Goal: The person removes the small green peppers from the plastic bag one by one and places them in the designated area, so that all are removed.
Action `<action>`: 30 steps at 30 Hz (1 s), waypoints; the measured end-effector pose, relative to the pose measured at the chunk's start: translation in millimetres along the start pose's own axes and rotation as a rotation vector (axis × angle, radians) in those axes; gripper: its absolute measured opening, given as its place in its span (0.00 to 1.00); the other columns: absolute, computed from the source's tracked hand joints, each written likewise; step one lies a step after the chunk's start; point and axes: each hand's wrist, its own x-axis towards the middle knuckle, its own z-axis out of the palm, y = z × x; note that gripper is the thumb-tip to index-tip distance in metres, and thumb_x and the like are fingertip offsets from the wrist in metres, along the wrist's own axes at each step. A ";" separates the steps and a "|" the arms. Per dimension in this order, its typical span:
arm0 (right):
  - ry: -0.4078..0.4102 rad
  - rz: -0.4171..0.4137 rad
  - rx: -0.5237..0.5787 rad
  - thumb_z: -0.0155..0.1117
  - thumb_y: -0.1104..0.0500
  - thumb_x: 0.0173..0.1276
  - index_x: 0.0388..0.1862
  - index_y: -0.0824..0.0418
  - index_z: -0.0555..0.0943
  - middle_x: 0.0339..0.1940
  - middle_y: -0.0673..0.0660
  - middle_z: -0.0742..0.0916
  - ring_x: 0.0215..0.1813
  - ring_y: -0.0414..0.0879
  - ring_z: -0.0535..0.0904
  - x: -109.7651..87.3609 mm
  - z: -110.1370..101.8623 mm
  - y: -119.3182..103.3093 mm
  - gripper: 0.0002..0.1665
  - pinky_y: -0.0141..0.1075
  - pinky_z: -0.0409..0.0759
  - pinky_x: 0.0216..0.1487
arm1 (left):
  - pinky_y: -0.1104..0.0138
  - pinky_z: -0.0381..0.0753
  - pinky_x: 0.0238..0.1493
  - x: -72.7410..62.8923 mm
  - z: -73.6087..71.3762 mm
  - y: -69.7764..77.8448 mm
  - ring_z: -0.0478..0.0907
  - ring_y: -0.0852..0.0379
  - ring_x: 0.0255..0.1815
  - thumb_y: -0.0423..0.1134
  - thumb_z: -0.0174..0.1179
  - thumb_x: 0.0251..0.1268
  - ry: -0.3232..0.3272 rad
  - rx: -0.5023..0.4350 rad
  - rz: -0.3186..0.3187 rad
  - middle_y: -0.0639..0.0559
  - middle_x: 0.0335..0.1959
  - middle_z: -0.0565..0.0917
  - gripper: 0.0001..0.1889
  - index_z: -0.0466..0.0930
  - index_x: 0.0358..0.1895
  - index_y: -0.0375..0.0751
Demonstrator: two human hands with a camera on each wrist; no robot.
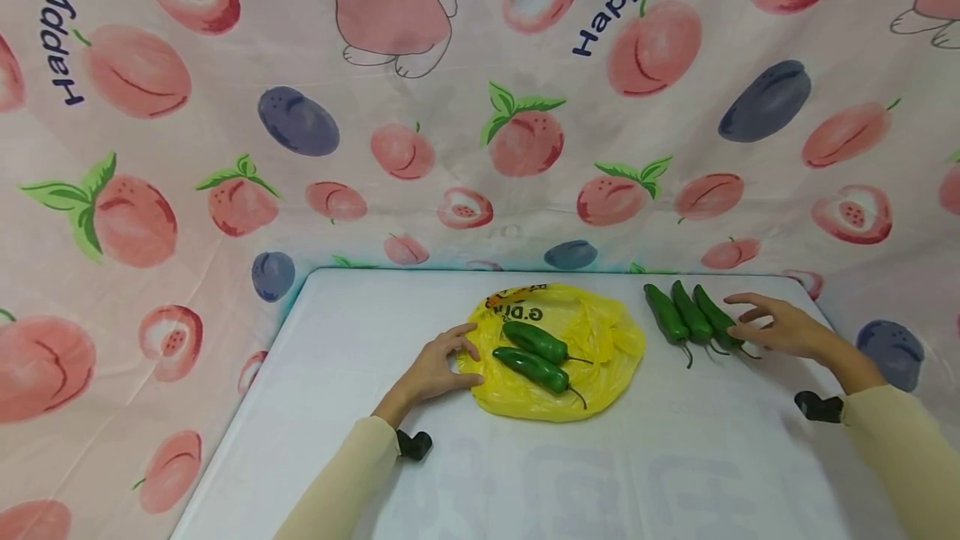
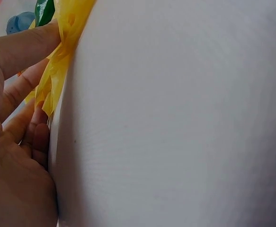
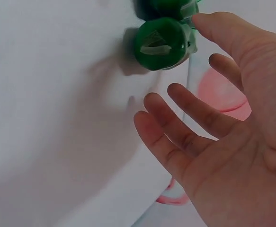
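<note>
A yellow plastic bag (image 1: pixel 607 382) lies spread on the white table, with two green peppers on it, an upper one (image 1: pixel 534 342) and a lower one (image 1: pixel 531 368). At the bag's left edge, my left hand (image 1: pixel 431 369) touches the plastic, thumb and fingers apart; the left wrist view shows the crumpled bag edge (image 2: pixel 57 71) against them. Three more green peppers lie side by side to the right: a left one (image 1: pixel 666 313), a middle one (image 1: pixel 691 313) and a right one (image 1: pixel 714 315). My right hand (image 1: pixel 783 327) hovers beside the right one, fingers spread, holding nothing.
A fruit-print cloth (image 1: pixel 465 157) hangs behind the table and runs down its left and right sides. The white table (image 1: pixel 330 332) ends at a far edge just beyond the bag and peppers. Each wrist carries a small black camera.
</note>
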 end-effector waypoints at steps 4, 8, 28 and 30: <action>0.032 -0.033 -0.043 0.68 0.48 0.73 0.75 0.66 0.64 0.59 0.83 0.78 0.51 0.74 0.82 -6.2 -4.1 -10.9 0.42 0.60 0.85 0.42 | 0.42 0.52 0.79 0.2 0.0 0.1 0.54 0.47 0.82 0.50 0.78 0.55 0.000 -0.002 0.001 0.59 0.78 0.65 0.14 0.82 0.40 0.59; 0.079 -0.068 -0.052 0.69 0.48 0.72 0.76 0.65 0.64 0.60 0.81 0.79 0.51 0.72 0.84 -11.2 -7.8 -22.0 0.41 0.62 0.84 0.42 | 0.41 0.52 0.79 0.1 -0.3 -0.3 0.54 0.46 0.82 0.51 0.78 0.55 0.000 -0.001 0.004 0.59 0.78 0.66 0.14 0.82 0.40 0.59; 0.209 -0.194 -0.054 0.72 0.49 0.70 0.76 0.61 0.67 0.58 0.73 0.83 0.52 0.66 0.83 -5.5 -2.9 -78.6 0.41 0.61 0.84 0.50 | 0.41 0.52 0.78 -0.7 -0.2 0.4 0.55 0.46 0.82 0.50 0.78 0.56 0.002 0.004 0.002 0.59 0.78 0.66 0.14 0.82 0.40 0.58; 0.211 -0.206 -0.056 0.72 0.50 0.70 0.76 0.60 0.68 0.58 0.72 0.83 0.52 0.66 0.84 -4.7 -1.7 -83.7 0.41 0.60 0.84 0.50 | 0.41 0.52 0.78 -0.5 -0.1 0.0 0.55 0.46 0.82 0.50 0.78 0.56 0.003 0.006 0.005 0.59 0.78 0.66 0.14 0.82 0.40 0.58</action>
